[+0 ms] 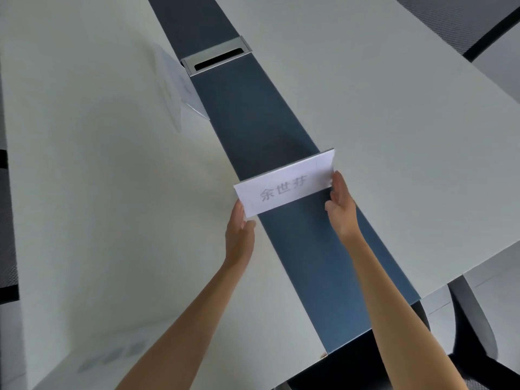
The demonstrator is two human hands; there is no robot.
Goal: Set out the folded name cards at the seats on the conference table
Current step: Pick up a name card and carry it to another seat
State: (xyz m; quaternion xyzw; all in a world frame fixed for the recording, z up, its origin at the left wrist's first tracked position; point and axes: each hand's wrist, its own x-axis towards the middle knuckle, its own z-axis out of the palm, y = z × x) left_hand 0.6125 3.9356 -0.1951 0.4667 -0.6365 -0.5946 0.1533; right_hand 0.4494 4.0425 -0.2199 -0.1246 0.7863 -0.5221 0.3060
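- Left hand and right hand pinch the name card ends with their fingers, over the tabletop's blue centre strip
- Beyond: cable box, a second folded card (blurred)

a: how is the light?

b: soft, even daylight, fairly bright. the pale bench reads creamy at left of frame and cooler grey at upper right. no hard glare.

a: shadows?

b: faint ones only: a dim patch on the blue strip just above the name card.

a: sharpness?

b: soft overall. the card's print is legible but fuzzy. the second card at upper left is smeared and washed out, and grey marks at lower left are blurred. straight edges splay toward the corners.
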